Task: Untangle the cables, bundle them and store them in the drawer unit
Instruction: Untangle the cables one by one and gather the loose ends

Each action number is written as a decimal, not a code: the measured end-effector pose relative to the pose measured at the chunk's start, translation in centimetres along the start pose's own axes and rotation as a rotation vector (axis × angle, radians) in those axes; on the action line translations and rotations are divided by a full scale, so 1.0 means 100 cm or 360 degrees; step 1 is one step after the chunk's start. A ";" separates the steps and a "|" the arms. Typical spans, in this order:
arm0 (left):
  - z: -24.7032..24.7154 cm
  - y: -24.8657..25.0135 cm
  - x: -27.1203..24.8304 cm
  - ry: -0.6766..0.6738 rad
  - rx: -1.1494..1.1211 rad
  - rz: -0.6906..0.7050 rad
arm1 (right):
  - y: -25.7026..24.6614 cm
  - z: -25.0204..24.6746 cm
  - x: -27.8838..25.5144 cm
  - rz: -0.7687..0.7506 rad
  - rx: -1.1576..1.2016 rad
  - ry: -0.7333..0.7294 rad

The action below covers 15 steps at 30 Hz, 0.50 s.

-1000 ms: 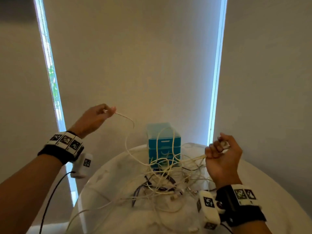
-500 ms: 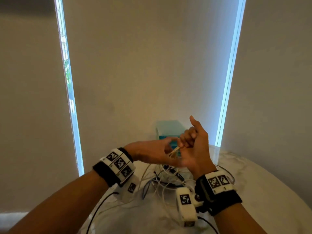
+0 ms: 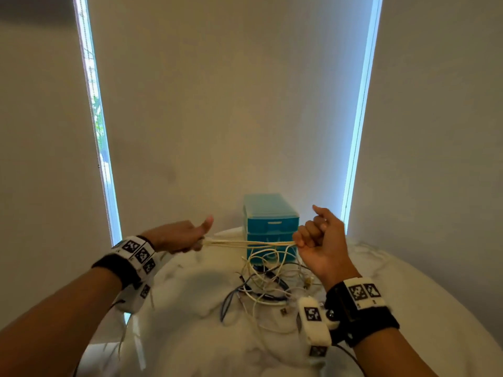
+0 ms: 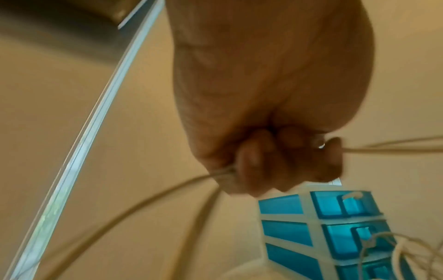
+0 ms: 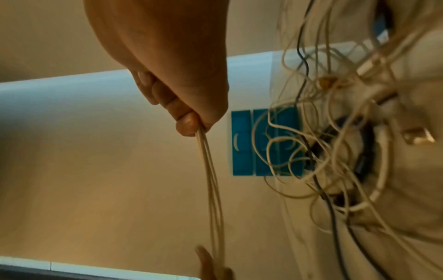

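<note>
Several strands of a cream cable point(image 3: 249, 242) run taut between my two hands above the table. My left hand point(image 3: 187, 238) grips one end of the strands in a fist, thumb up; the left wrist view shows its fingers point(image 4: 254, 161) curled round the cable point(image 4: 395, 149). My right hand point(image 3: 317, 235) holds the other end in a fist point(image 5: 191, 121), the strands point(image 5: 213, 180) leaving below the little finger. A tangle of white and dark cables point(image 3: 266, 284) lies on the table in front of the blue drawer unit point(image 3: 269, 224), whose drawers look closed.
The round white marble table point(image 3: 196, 336) carries the pile and the drawer unit at its far edge. Beige blinds with bright window slits point(image 3: 95, 126) stand behind. Loose cable ends hang off the table's left side point(image 3: 122, 338).
A second ago the hands were wide apart on one strand, then met at the middle. Now they have drawn apart again with several folded strands stretched between them.
</note>
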<state>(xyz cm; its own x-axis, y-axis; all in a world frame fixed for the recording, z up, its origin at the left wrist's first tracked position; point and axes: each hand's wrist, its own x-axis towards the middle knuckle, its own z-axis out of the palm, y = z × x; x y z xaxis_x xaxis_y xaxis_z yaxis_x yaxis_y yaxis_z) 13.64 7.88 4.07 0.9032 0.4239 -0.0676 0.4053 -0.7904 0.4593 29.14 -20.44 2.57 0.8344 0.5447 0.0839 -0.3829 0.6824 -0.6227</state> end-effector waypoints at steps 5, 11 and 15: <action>-0.059 0.002 0.019 0.1119 0.0793 0.0457 | 0.018 0.022 -0.002 -0.0108 0.0053 -0.0191; -0.016 -0.004 0.051 0.0526 0.0942 0.0142 | 0.019 0.018 -0.010 -0.0236 0.0059 -0.0267; 0.039 0.030 0.044 0.0492 0.0212 0.0614 | 0.035 -0.006 -0.011 -0.0189 0.0025 -0.0101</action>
<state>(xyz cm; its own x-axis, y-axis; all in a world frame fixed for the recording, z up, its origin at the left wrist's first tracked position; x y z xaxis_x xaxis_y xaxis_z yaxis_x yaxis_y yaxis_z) 19.35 5.66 1.63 0.9148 0.1853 0.3589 0.0835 -0.9561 0.2807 27.17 -18.98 -0.18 0.8475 0.4894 0.2057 -0.2896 0.7510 -0.5934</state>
